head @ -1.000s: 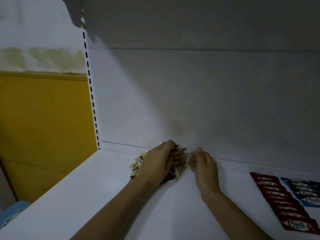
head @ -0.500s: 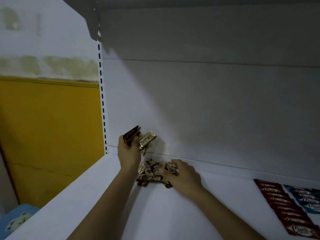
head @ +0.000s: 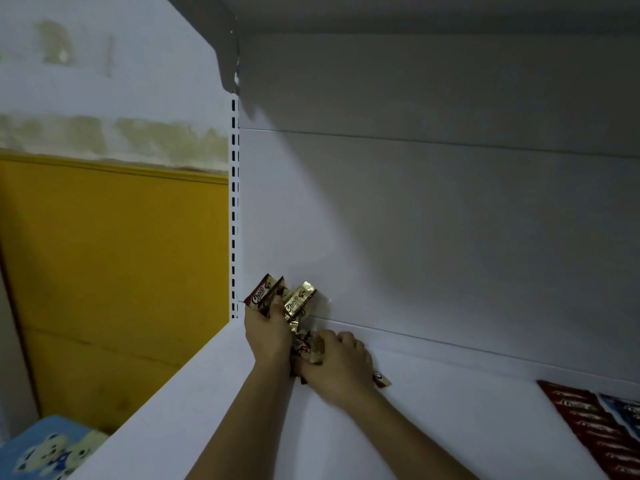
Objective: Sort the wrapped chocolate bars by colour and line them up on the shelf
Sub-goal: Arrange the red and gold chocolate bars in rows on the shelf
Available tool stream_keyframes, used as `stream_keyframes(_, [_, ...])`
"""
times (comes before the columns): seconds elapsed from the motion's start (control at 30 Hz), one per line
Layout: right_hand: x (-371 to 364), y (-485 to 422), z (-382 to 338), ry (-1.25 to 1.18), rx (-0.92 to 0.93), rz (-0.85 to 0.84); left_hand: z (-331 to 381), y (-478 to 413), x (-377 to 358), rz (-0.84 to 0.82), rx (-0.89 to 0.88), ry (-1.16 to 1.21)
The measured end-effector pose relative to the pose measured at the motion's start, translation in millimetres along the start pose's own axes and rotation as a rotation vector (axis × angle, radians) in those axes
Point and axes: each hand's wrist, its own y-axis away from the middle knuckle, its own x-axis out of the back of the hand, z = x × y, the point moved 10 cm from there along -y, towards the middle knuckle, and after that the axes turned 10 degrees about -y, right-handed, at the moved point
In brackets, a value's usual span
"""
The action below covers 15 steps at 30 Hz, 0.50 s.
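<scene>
Several gold-and-brown chocolate bars (head: 277,297) stand fanned in the grip of the left hand (head: 268,332), raised against the back panel (head: 450,237) much as half a second ago. The right hand (head: 337,367) has slid in beside the left wrist, its fingers now curled round the loose heap of bars (head: 306,344) on the shelf (head: 207,410). One stray bar (head: 382,380) pokes out behind it. Far right, a red row (head: 595,434) and a blue row (head: 623,408) lie side by side.
</scene>
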Motion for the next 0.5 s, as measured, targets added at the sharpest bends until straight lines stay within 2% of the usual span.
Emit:
stream_keyframes(0.13, [39, 5, 13, -0.621, -0.061, 0.068, 49, 16, -10, -0.055, -0.153, 0.026])
stream_keyframes(0.27, [98, 17, 24, -1.040, -0.074, 0.166, 78, 64, -48, -0.288, -0.305, 0.011])
stream_keyframes(0.37, [150, 32, 43, -1.026, -0.022, 0.270, 68, 114, -86, -0.512, -0.294, 0.004])
stream_keyframes(0.5, [185, 60, 90, -0.924, -0.083, 0.294, 49, 164, -120, -0.738, -0.191, 0.043])
